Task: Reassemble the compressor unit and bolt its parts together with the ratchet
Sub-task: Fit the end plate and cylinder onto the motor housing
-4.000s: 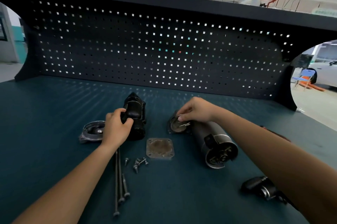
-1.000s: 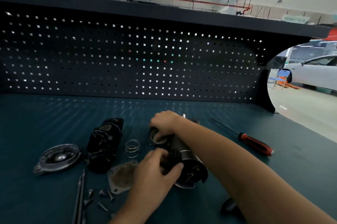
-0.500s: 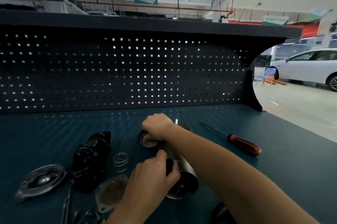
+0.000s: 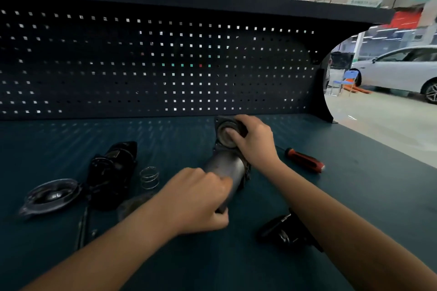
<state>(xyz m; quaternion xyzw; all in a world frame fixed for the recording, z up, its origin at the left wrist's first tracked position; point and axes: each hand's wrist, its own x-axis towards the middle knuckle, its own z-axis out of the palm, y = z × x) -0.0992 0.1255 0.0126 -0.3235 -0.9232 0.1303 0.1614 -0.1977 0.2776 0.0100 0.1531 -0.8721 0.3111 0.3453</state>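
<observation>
Two hands on cylinder (image 4: pixel 224 169): left hand (image 4: pixel 196 200) wraps near end, right hand (image 4: pixel 255 141) grips flange (image 4: pixel 221 122). Likely heavy, rigid, smooth metal; best held round barrel, both hands.

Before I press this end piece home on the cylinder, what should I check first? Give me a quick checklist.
1. Cylinder body steadied: ok, the left hand grips its near end.
2. End piece under control: ok, the right hand holds it at the far end.
3. End piece seated square: cannot tell, fingers cover the joint.
4. Spring fitted: not ok, it lies loose on the bench beside the black housing.
5. Ratchet at hand: cannot tell, only a red-handled screwdriver shows plainly.
</observation>
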